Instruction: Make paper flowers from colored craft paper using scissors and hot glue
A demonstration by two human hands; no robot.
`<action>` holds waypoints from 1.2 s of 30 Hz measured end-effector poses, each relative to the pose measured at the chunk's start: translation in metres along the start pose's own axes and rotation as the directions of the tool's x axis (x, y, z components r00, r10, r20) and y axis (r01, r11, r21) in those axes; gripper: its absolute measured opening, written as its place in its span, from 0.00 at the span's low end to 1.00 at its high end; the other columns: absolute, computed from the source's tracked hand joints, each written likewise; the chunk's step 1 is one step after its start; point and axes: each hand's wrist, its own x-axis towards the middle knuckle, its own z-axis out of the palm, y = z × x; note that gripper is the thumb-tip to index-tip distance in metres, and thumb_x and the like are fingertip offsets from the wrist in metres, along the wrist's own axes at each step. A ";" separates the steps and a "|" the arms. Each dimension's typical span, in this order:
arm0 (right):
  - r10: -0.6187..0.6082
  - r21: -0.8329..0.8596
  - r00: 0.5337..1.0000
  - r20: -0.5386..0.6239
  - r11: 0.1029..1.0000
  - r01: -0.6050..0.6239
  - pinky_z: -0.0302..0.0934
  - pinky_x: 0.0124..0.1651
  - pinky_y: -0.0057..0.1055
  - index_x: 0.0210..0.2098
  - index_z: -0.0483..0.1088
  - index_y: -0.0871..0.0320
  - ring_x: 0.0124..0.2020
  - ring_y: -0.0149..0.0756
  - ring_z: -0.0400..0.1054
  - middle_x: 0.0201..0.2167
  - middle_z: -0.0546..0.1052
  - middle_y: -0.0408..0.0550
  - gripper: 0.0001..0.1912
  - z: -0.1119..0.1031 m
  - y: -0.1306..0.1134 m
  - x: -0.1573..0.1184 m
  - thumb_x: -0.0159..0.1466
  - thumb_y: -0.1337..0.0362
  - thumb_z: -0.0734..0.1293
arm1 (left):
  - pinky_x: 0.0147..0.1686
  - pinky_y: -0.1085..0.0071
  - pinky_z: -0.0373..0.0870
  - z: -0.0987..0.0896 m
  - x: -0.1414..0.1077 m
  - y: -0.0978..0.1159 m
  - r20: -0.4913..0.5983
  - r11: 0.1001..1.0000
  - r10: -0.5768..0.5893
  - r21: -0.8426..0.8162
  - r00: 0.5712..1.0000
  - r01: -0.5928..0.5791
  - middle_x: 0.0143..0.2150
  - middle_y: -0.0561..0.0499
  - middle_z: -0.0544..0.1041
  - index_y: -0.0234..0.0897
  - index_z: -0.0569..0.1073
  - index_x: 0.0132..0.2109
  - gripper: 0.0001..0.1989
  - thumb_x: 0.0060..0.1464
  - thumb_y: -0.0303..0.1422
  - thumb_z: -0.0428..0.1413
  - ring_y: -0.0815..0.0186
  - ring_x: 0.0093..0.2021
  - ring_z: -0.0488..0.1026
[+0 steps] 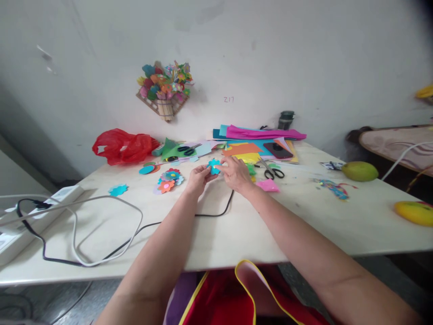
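A blue paper flower [214, 167] is held up over the middle of the table between my two hands. My left hand [199, 178] pinches its left edge, fingers closed. The fingertips of my right hand [236, 173] press on the flower's right side and centre; whether a small piece lies under them is hidden. Left of my hands is a pile of finished-looking layered paper flowers [168, 182] in orange, blue and red. Another blue paper flower [118, 190] lies farther left. Blue and orange paper discs [147, 169] rest behind the pile.
Black-handled scissors [272, 172] and a pink paper piece [268, 185] lie right of my hands. Coloured sheets [241, 149], a phone [278, 150] and a red plastic bag [123, 146] are at the back. Cables [128, 246] and a power strip [64, 194] occupy the left. Mangoes [360, 171] sit right.
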 end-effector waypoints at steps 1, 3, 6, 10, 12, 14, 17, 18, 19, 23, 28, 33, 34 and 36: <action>0.051 0.051 0.998 -0.037 0.998 -0.049 0.52 0.45 0.36 0.45 0.72 0.52 0.44 0.40 0.60 0.45 0.70 0.50 0.19 0.003 0.002 0.001 0.58 0.72 0.59 | 0.37 0.68 0.74 0.000 0.000 0.000 0.001 1.000 -0.001 0.013 1.000 0.001 0.27 0.51 0.74 0.30 0.70 0.32 0.15 0.39 0.35 0.64 0.68 0.30 0.75; 0.193 0.160 0.977 -0.093 0.971 -0.177 0.56 0.43 0.33 0.46 0.72 0.56 0.41 0.38 0.62 0.44 0.70 0.51 0.18 0.008 0.005 0.002 0.58 0.70 0.59 | 0.35 0.69 0.74 0.000 -0.001 0.000 0.005 0.999 -0.007 0.054 1.000 0.007 0.27 0.51 0.75 0.30 0.70 0.34 0.16 0.39 0.36 0.64 0.67 0.30 0.75; 0.377 0.280 0.922 -0.083 0.897 -0.342 0.59 0.37 0.31 0.42 0.71 0.59 0.32 0.34 0.64 0.40 0.71 0.51 0.14 0.013 0.008 0.003 0.59 0.65 0.61 | 0.33 0.69 0.74 0.001 -0.001 0.001 0.021 0.995 -0.012 0.100 1.000 0.010 0.29 0.49 0.76 0.31 0.70 0.37 0.19 0.39 0.38 0.64 0.66 0.30 0.75; 0.401 0.282 0.909 -0.117 0.891 -0.357 0.60 0.37 0.31 0.36 0.71 0.59 0.33 0.34 0.65 0.39 0.72 0.50 0.09 0.016 0.007 0.001 0.57 0.62 0.64 | 0.34 0.70 0.74 0.002 -0.002 0.000 0.020 0.995 -0.003 0.101 1.000 0.001 0.28 0.51 0.76 0.31 0.72 0.36 0.19 0.37 0.37 0.65 0.69 0.28 0.74; 0.354 0.244 0.922 -0.158 0.919 -0.311 0.59 0.40 0.32 0.33 0.72 0.58 0.39 0.37 0.65 0.39 0.71 0.51 0.07 0.016 0.003 0.000 0.57 0.63 0.65 | 0.35 0.70 0.74 0.003 -0.002 0.000 0.013 0.996 -0.002 0.087 1.000 0.001 0.28 0.51 0.76 0.31 0.73 0.35 0.18 0.36 0.36 0.66 0.69 0.28 0.74; 0.301 0.200 0.937 -0.178 0.943 -0.265 0.58 0.43 0.34 0.31 0.73 0.58 0.42 0.40 0.63 0.40 0.71 0.52 0.06 0.014 -0.001 -0.001 0.57 0.64 0.65 | 0.35 0.70 0.73 0.003 -0.002 0.000 0.003 0.997 -0.006 0.079 1.000 0.006 0.27 0.51 0.76 0.31 0.73 0.34 0.18 0.35 0.36 0.66 0.69 0.28 0.74; 0.258 0.135 0.950 -0.174 0.962 -0.236 0.57 0.46 0.36 0.29 0.74 0.57 0.43 0.41 0.62 0.41 0.71 0.52 0.06 0.011 -0.006 -0.001 0.57 0.65 0.64 | 0.35 0.69 0.73 0.004 -0.002 0.000 -0.014 0.997 -0.010 0.081 1.000 0.011 0.27 0.51 0.76 0.31 0.73 0.33 0.18 0.34 0.36 0.66 0.69 0.28 0.74; 0.255 0.120 0.951 -0.173 0.964 -0.237 0.57 0.46 0.36 0.29 0.74 0.58 0.43 0.41 0.62 0.41 0.71 0.52 0.06 0.011 -0.007 -0.001 0.57 0.66 0.64 | 0.35 0.68 0.73 0.004 -0.002 -0.001 -0.016 0.997 -0.008 0.082 1.000 0.010 0.26 0.51 0.75 0.31 0.73 0.33 0.18 0.34 0.36 0.66 0.69 0.28 0.74; 0.256 0.110 0.951 -0.173 0.965 -0.239 0.57 0.46 0.36 0.29 0.74 0.58 0.43 0.41 0.61 0.42 0.71 0.53 0.07 0.010 -0.008 -0.001 0.57 0.66 0.64 | 0.35 0.68 0.73 0.005 -0.002 -0.001 -0.016 0.997 -0.007 0.083 1.000 0.008 0.26 0.51 0.75 0.30 0.73 0.32 0.18 0.34 0.36 0.66 0.69 0.28 0.73; 0.282 0.100 0.944 -0.171 0.958 -0.268 0.58 0.44 0.36 0.27 0.75 0.57 0.43 0.42 0.62 0.42 0.72 0.52 0.07 0.010 -0.010 0.000 0.57 0.65 0.64 | 0.37 0.67 0.72 0.005 -0.002 -0.002 -0.007 0.996 -0.001 0.089 1.000 0.002 0.27 0.51 0.76 0.31 0.73 0.32 0.17 0.34 0.36 0.66 0.68 0.28 0.74; 0.327 0.083 0.932 -0.159 0.945 -0.317 0.58 0.43 0.36 0.28 0.75 0.58 0.44 0.43 0.62 0.43 0.73 0.52 0.07 0.009 -0.011 0.001 0.56 0.65 0.65 | 0.37 0.67 0.72 0.005 -0.002 -0.003 0.003 0.994 -0.002 0.107 1.000 0.002 0.26 0.51 0.76 0.30 0.74 0.32 0.18 0.33 0.37 0.67 0.68 0.28 0.74; 0.315 0.084 0.937 -0.153 0.949 -0.305 0.58 0.44 0.37 0.28 0.76 0.58 0.44 0.43 0.62 0.43 0.73 0.52 0.07 0.008 -0.011 0.001 0.56 0.65 0.64 | 0.35 0.67 0.73 0.006 -0.001 -0.004 0.030 0.991 -0.011 0.131 0.999 0.007 0.26 0.50 0.76 0.30 0.73 0.33 0.18 0.34 0.38 0.66 0.68 0.27 0.74; 0.306 0.081 0.940 -0.148 0.951 -0.297 0.58 0.45 0.37 0.28 0.76 0.58 0.44 0.43 0.61 0.44 0.73 0.52 0.08 0.008 -0.011 0.001 0.56 0.66 0.64 | 0.36 0.67 0.73 0.006 -0.001 -0.004 0.031 0.991 -0.012 0.131 0.999 0.008 0.26 0.50 0.76 0.30 0.73 0.33 0.18 0.34 0.37 0.66 0.68 0.27 0.74; 0.289 0.074 0.948 -0.136 0.957 -0.281 0.57 0.46 0.37 0.29 0.76 0.59 0.44 0.43 0.61 0.45 0.73 0.53 0.09 0.009 -0.010 0.002 0.57 0.66 0.63 | 0.37 0.66 0.73 0.006 0.000 -0.004 0.032 0.992 -0.010 0.127 0.999 0.006 0.26 0.50 0.76 0.30 0.73 0.32 0.18 0.34 0.37 0.66 0.68 0.27 0.74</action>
